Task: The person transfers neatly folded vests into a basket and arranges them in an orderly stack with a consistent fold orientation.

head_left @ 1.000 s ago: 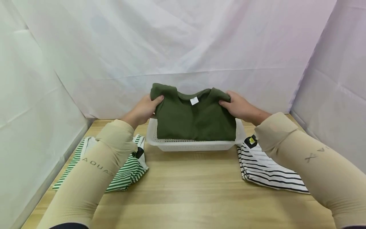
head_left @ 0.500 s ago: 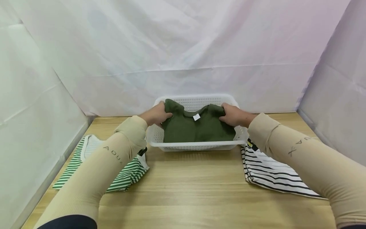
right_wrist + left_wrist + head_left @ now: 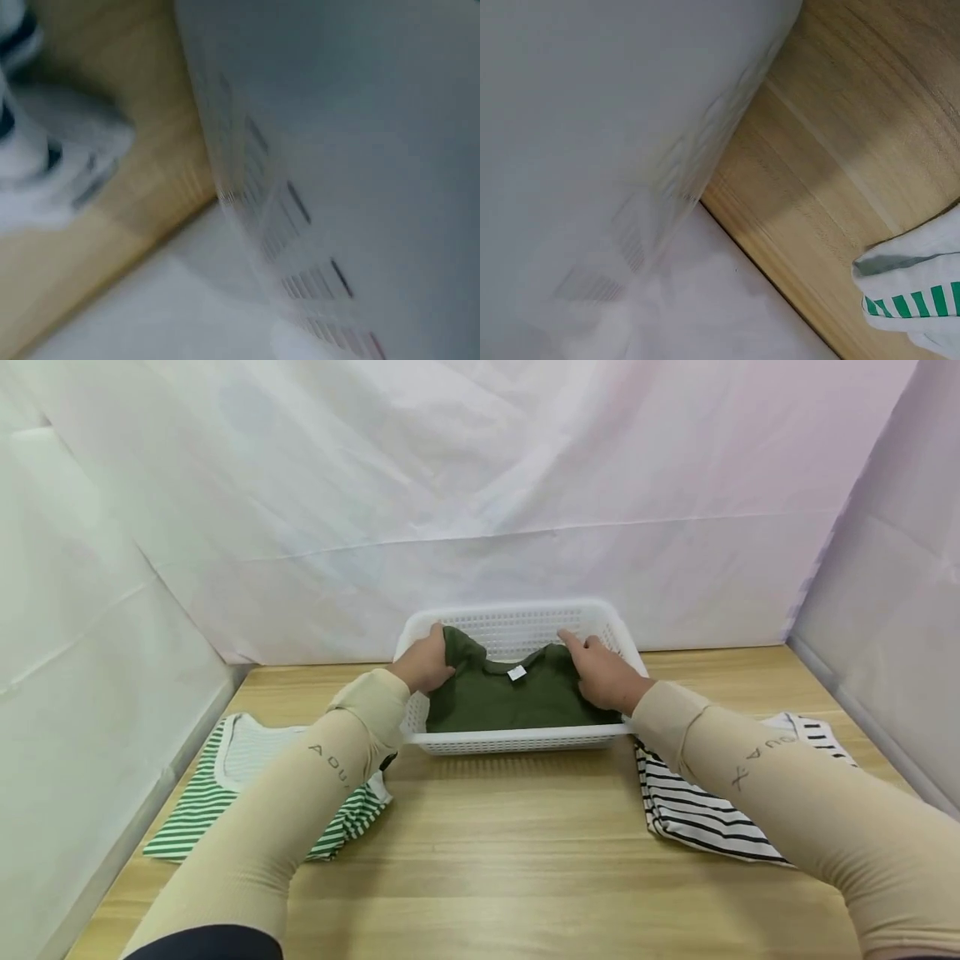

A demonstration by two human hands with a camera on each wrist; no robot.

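Olive-green folded shirt (image 3: 517, 697) lies inside the white perforated basket (image 3: 517, 742), collar and small white neck label turned toward the far wall, so that its folded shape fits between the basket's sides. The left hand (image 3: 423, 664) is at the shirt's far left shoulder, close against the basket's left wall; its fingers curl over the edge of the cloth, so that grip looks closed on the shirt, a hold that would keep the fold from slipping open. The right hand (image 3: 600, 672) rests on the far right shoulder with its fingers stretched fairly straight across the fabric, pressing rather than pinching, which reads as an open grip flattening the cloth into the corner. Both forearms wear beige sleeves (image 3: 300, 810) printed with faint letters. The basket stands on the wooden desk (image 3: 510, 860) near the back, just before the white draped backdrop (image 3: 480, 485). To the left of the basket, partly under the left forearm, lies a folded green-and-white striped shirt (image 3: 225, 785), also seen at the edge of the left wrist view (image 3: 919, 296); to the right lies a folded black-and-white striped shirt (image 3: 705, 810), partly covered by the right forearm. The two lie apart from the basket's front, one on either side of it. The right wrist view is blurred and shows neither hand.
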